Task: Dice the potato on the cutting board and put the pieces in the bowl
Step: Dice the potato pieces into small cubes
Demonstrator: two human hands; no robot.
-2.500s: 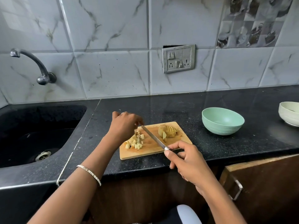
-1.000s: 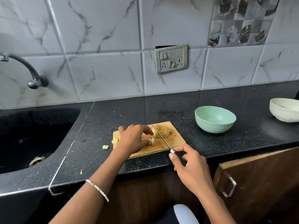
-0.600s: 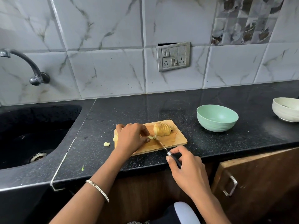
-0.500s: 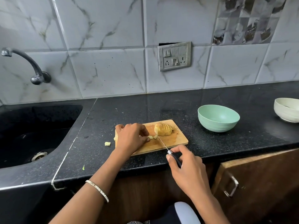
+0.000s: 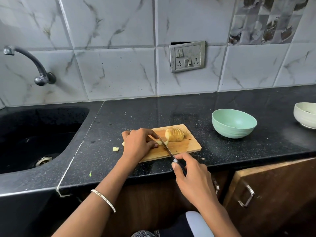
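Observation:
A wooden cutting board (image 5: 186,146) lies on the black counter. A sliced chunk of potato (image 5: 174,134) rests at its far side. My left hand (image 5: 138,142) curls over a small potato strip (image 5: 161,142) and holds it down on the board; diced pieces under the hand are mostly hidden. My right hand (image 5: 191,175) grips the black handle of a knife (image 5: 165,145), whose blade is set across the strip by my left fingertips. The green bowl (image 5: 234,123) stands to the right of the board and looks empty.
One potato cube (image 5: 115,149) lies on the counter left of the board. A black sink (image 5: 34,134) with a tap (image 5: 36,65) is at the left. A white bowl (image 5: 306,117) stands at the far right. A wooden cabinet door (image 5: 273,194) stands ajar below.
My left hand moved from the diced pile onto a potato strip. A cube landed on the counter left of the board. The knife blade came down beside my left fingers.

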